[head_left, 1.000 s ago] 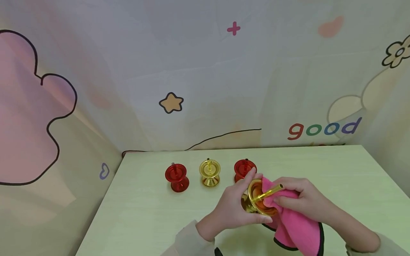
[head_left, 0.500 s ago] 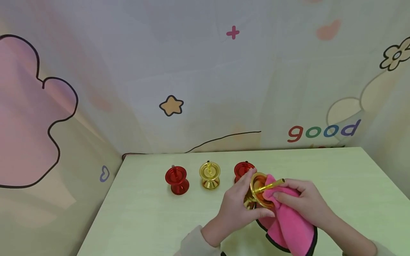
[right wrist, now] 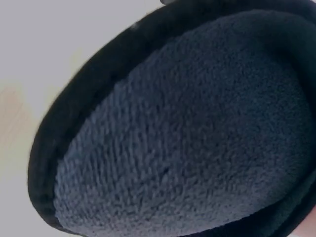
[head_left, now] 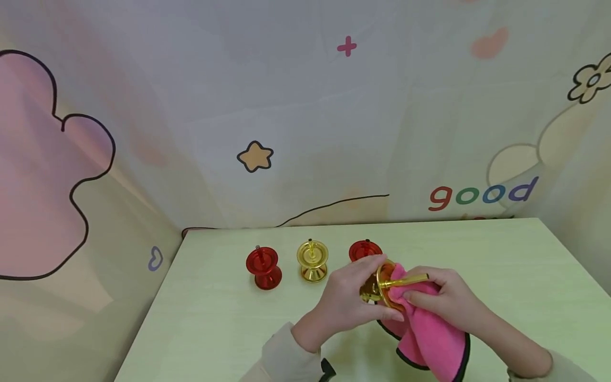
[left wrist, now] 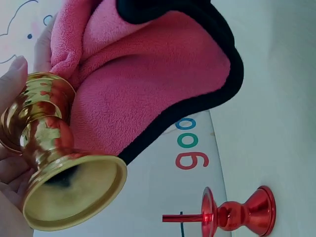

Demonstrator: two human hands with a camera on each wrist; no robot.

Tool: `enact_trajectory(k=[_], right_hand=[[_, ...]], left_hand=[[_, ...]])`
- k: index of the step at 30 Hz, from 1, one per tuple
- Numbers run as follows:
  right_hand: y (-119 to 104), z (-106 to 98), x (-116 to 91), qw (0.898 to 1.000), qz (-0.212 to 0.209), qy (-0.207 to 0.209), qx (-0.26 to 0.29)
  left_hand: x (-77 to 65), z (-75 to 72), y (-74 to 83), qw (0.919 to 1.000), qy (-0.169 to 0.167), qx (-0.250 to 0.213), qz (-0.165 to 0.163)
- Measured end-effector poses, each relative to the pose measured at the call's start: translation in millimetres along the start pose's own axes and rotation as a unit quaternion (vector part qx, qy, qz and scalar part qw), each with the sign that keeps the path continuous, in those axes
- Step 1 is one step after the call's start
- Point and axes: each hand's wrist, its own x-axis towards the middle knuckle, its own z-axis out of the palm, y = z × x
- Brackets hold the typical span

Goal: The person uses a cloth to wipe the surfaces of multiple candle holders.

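Note:
My left hand [head_left: 341,297] grips a shiny gold candle holder [head_left: 369,288] above the table, tilted so its long central tube points right. In the left wrist view, the hollow underside of the gold candle holder [left wrist: 74,192] faces the camera. My right hand [head_left: 453,300] pinches a pink cloth [head_left: 436,339] with black edging and presses it into the dish around the tube. The rest of the cloth hangs below. Dark grey fabric of the cloth [right wrist: 182,128] fills most of the right wrist view, hiding the right fingers there.
On the pale table [head_left: 205,329] stand a red candle holder [head_left: 264,268], a gold one like the held one [head_left: 313,260], and another red candle holder [head_left: 365,248] partly behind my left hand. A printed curtain [head_left: 305,106] hangs behind the table's far edge.
The gold candle holder has turned further sideways, with its tube nearer level. Both hands shifted slightly, and the cloth stays pressed in the dish. The standing candle holders have not moved.

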Motion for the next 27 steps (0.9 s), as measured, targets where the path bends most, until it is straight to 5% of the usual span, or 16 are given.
enact_trajectory(k=[5,9,11,13,16,19,22,27], right_hand=[[-2,-4,6,0.998,-0.052,-0.029,-0.010],[-2,-9,10,0.994,-0.098,-0.056,-0.008],[-3,-9,11,0.995,-0.080,-0.060,-0.006],[-5,-9,10,0.998,-0.029,-0.051,-0.010],[-8,-7,8,0.998,0.059,-0.024,-0.016],[-10,-4,6,0.992,0.122,0.004,-0.009],[-13,0,4,0.988,0.151,0.022,0.005],[-17,3,1,0.988,0.153,0.035,-0.005]], left_hand=[[1.9,-7.6,0.9,0.9909,-0.049,-0.093,-0.084],[2.1,-11.1,-1.2,0.9508,-0.103,-0.221,-0.191],[1.4,-10.2,-2.9,0.9326,-0.111,-0.259,-0.226],[-0.3,-6.9,-4.5,0.9258,-0.101,-0.272,-0.242],[-4.7,1.4,-4.0,0.9370,-0.044,-0.252,-0.238],[-10.0,10.8,-0.7,0.9672,0.029,-0.183,-0.174],[-12.7,15.5,3.6,0.9922,0.064,-0.060,-0.089],[-8.8,12.7,6.9,0.9942,0.072,0.077,-0.021]])
